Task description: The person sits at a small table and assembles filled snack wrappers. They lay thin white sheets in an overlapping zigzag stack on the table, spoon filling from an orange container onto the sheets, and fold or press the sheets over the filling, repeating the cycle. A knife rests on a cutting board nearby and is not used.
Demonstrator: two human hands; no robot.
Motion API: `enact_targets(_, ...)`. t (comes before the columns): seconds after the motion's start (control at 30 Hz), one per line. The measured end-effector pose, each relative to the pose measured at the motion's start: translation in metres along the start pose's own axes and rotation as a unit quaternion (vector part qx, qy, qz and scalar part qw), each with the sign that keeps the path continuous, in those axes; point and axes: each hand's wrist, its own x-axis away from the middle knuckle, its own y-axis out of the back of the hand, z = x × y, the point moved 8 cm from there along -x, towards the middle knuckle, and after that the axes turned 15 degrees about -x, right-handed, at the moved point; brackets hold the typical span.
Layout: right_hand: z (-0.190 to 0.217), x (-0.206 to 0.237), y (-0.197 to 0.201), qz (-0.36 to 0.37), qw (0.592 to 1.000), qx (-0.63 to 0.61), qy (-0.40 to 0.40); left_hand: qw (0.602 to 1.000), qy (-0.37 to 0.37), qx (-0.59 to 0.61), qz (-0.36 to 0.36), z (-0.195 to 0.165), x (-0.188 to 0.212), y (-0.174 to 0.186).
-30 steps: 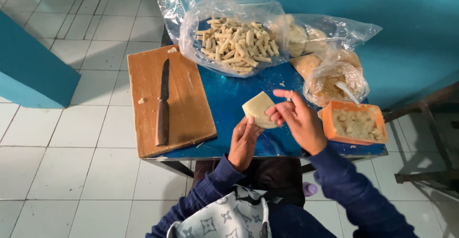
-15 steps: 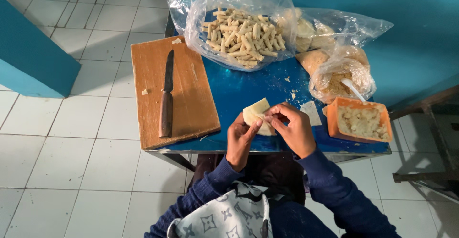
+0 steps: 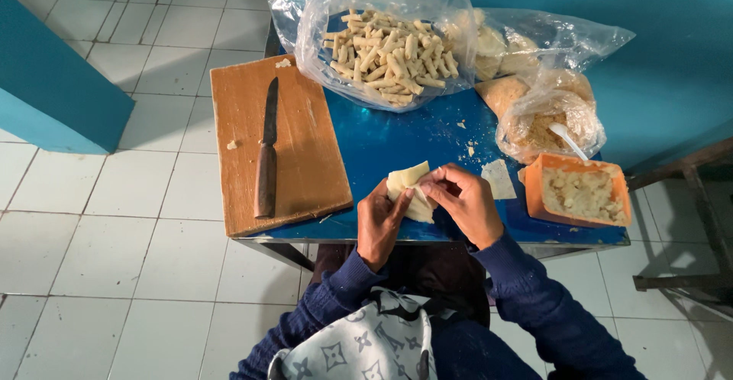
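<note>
Both hands hold a pale, thin dough wrapper (image 3: 405,185) over the front edge of a small blue table (image 3: 397,139). My left hand (image 3: 379,223) cups it from below. My right hand (image 3: 462,204) pinches and folds its top edge. A second flat wrapper piece (image 3: 499,179) lies on the table just right of my right hand. An orange tub (image 3: 578,192) of crumbly white filling stands at the table's right front corner.
A wooden cutting board (image 3: 305,147) with a dark knife (image 3: 266,151) lies on the left of the table. At the back, an open plastic bag (image 3: 385,44) holds several rolled pieces; more bags (image 3: 546,113) with a white spoon sit right. White tiled floor lies left, blue wall behind.
My right hand came down from above the wrapper and now folds it together with my left hand. A flat wrapper piece now lies on the table beside it.
</note>
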Motion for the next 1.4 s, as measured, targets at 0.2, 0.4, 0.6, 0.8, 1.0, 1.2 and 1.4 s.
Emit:
enact_targets(0.2, 0.003, 0.001, -0.003, 0.022, 0.999, -0.026, 0.015, 0.996, -0.026, 0.066, 0.048, -0.007, 0.003, -0.005)
enact_targets(0.4, -0.028, 0.002, 0.0, 0.033, 0.992, -0.116, -0.041, 0.999, 0.023, 0.033, 0.022, 0.009, 0.001, -0.001)
enact_targets(0.6, -0.073, -0.014, 0.023, -0.018, 0.894, -0.403, -0.193, 0.995, 0.028, 0.091, 0.015, 0.021, 0.005, 0.009)
enact_targets(0.8, -0.03, -0.046, 0.062, -0.122, 0.99, -0.074, 0.004, 0.993, 0.052, 0.102, 0.0, 0.024, 0.011, 0.018)
enact_targets(1.0, 0.023, -0.023, -0.008, 0.004, 0.901, 0.331, 0.279, 0.988, 0.069, 0.135, -0.003, 0.024, 0.012, 0.019)
enact_targets(1.2, 0.052, -0.013, -0.003, 0.031, 0.961, 0.206, 0.184, 0.987, 0.057, 0.148, 0.005, 0.024, 0.008, 0.014)
enact_targets(1.4, 0.037, 0.003, -0.029, 0.022, 0.974, 0.187, 0.13, 0.994, 0.027, 0.105, 0.009, 0.023, 0.005, 0.008)
